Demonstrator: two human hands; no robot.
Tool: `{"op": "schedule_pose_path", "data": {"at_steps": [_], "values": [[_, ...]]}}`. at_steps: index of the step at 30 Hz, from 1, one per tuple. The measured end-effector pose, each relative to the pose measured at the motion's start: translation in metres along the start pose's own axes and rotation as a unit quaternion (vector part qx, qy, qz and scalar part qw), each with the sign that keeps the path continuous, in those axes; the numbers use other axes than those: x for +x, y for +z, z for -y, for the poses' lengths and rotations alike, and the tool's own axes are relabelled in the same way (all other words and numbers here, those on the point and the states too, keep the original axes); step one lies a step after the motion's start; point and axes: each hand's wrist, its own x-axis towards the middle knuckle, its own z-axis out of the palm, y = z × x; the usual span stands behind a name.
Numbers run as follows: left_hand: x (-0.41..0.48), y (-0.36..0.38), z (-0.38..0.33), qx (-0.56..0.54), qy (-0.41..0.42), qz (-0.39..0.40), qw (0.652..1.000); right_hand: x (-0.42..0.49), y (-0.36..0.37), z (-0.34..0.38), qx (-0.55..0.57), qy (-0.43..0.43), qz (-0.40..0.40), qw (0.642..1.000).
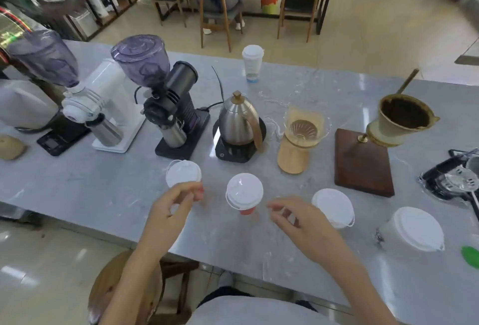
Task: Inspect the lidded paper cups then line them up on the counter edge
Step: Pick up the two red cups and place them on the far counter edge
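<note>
Several white-lidded paper cups stand in a row near the front of the grey counter (103, 195): a left cup (183, 173), a middle red-sided cup (244, 191), a right cup (333, 206) and a far-right cup (416, 228). A fifth tall lidded cup (252, 65) stands apart at the far edge. My left hand (172, 208) hovers just in front of the left cup, fingers apart, holding nothing. My right hand (298, 217) sits between the middle and right cups, fingers spread, touching neither.
Behind the cups stand two coffee grinders (103, 106) (168, 106), a steel kettle (239, 119) on a scale, a glass dripper (300, 138), a dripper stand on a wooden base (363, 161) and a black tray (453, 179) at right. A wooden stool (124, 288) stands below.
</note>
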Motion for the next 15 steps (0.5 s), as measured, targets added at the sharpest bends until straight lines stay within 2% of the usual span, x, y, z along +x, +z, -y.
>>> {"op": "schedule_pose_path", "data": {"at_steps": [4, 7, 11, 15], "values": [[0.032, -0.019, 0.027, 0.123, 0.016, -0.051, 0.991, 0.033, 0.022, 0.015, -0.081, -0.015, -0.017, 0.996], [0.053, -0.022, 0.05, 0.177, -0.006, -0.022, 0.984, 0.05, 0.045, 0.018, -0.073, 0.02, 0.019, 0.997], [0.069, -0.012, 0.074, 0.1, -0.095, 0.026, 0.99, 0.063, 0.08, 0.017, -0.033, 0.084, 0.024, 0.996], [0.075, -0.003, 0.093, 0.044, -0.086, 0.037, 0.995, 0.071, 0.106, 0.013, -0.079, 0.067, -0.066, 0.992]]}}
